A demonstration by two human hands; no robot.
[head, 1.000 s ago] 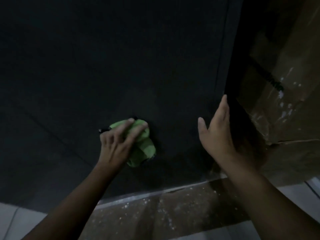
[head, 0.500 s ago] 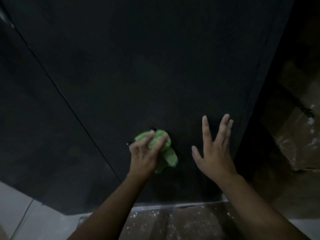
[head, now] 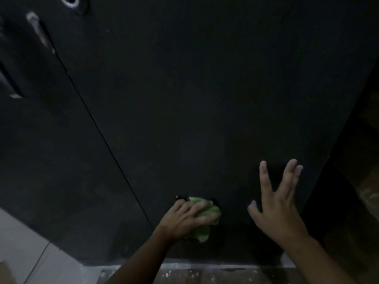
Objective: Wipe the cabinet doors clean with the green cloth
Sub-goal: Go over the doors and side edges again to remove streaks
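Note:
A tall black cabinet door [head: 205, 99] fills most of the view. A second black door [head: 51, 150] stands to its left, past a thin diagonal seam. My left hand [head: 182, 217] grips the bunched green cloth [head: 205, 220] and presses it against the lower part of the right door. My right hand [head: 279, 203] is spread, fingers straight, flat against the same door to the right of the cloth. It holds nothing.
Metal handles [head: 39, 31] and a round ring pull [head: 69, 1] sit at the upper left. A speckled floor strip [head: 205, 273] and pale tiles [head: 30, 253] run below the doors. A dim brown surface [head: 367, 191] lies past the cabinet's right edge.
The view has tilted up, showing more of the doors and the handles. My right hand left the door's right edge and now spreads on its face. The cloth slid right along the door.

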